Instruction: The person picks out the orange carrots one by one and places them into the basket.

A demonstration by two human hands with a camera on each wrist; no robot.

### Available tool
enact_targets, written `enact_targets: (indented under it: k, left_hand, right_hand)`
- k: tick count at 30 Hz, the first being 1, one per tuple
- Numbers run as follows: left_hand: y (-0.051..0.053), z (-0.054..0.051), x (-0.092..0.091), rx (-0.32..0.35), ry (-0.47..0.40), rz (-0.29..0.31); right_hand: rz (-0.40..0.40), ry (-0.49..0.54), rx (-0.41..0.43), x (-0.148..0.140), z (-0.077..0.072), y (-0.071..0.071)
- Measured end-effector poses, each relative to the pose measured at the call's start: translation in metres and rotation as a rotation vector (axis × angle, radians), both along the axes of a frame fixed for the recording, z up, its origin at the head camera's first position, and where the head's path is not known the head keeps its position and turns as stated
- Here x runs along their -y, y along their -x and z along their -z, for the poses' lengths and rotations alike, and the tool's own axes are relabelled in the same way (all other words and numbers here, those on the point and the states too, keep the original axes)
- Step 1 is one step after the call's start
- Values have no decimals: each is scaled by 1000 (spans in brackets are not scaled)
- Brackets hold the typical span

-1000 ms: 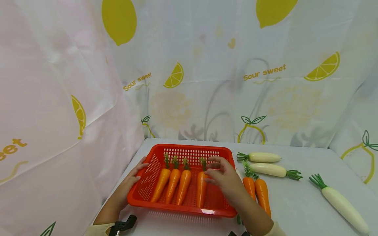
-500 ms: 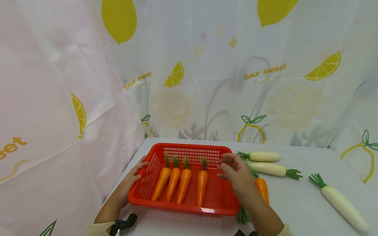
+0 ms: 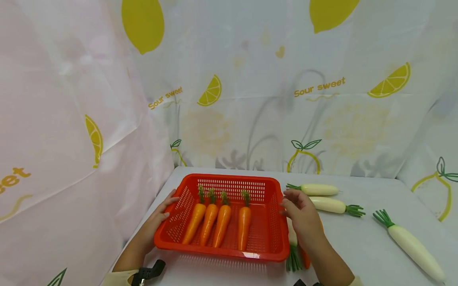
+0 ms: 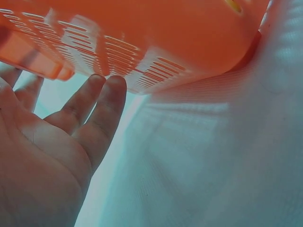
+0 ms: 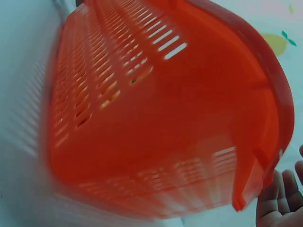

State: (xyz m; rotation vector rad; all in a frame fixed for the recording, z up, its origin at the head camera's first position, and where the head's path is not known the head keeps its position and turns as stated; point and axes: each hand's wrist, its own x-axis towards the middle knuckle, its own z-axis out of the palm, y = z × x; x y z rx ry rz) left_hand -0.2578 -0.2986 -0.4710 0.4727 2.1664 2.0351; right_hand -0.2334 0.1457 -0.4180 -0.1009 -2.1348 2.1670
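Note:
A red plastic basket (image 3: 214,252) with slotted walls stands on the white table. Inside lie three carrots (image 3: 208,224) side by side and a fourth carrot (image 3: 244,228) apart to their right, leafy tops toward the back. My left hand (image 3: 152,228) rests on the basket's left side; in the left wrist view its straight fingers (image 4: 106,111) touch the slotted wall. Just outside the right rim is my right hand (image 3: 304,218), fingers loosely bent and holding nothing. Beneath it, a white radish (image 3: 292,234) and an orange carrot (image 3: 305,258) are partly hidden.
Two white radishes, a rear one (image 3: 320,189) and a nearer one (image 3: 329,205), lie behind my right hand. Another radish (image 3: 415,252) lies at the far right. A lemon-print curtain (image 3: 229,119) closes off the back and the sides.
My right hand has moved right, from above the lone carrot inside the basket to outside the right rim, now covering the carrots there. My left hand has stayed put.

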Motion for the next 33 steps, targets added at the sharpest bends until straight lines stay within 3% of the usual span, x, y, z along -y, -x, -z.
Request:
enact_targets:
  k: [5,11,17,26,33]
  left_hand:
    - [0,0,1,19,-7,-4]
    - [0,-1,1,23,7,-12]
    - [1,-2,-1,8,11,-8]
    - [3,1,0,0,0,17]
    - [2,0,0,5,9,-4]
  right_hand:
    - [56,-44,34,-11,7,-2]
    - [67,-91,101,-22,13,-7]
    - [82,-138,110,-30,21,-8]
    - [98,-191,147,-36,25,-13]
    - [103,-260,172,-41,25,-16]
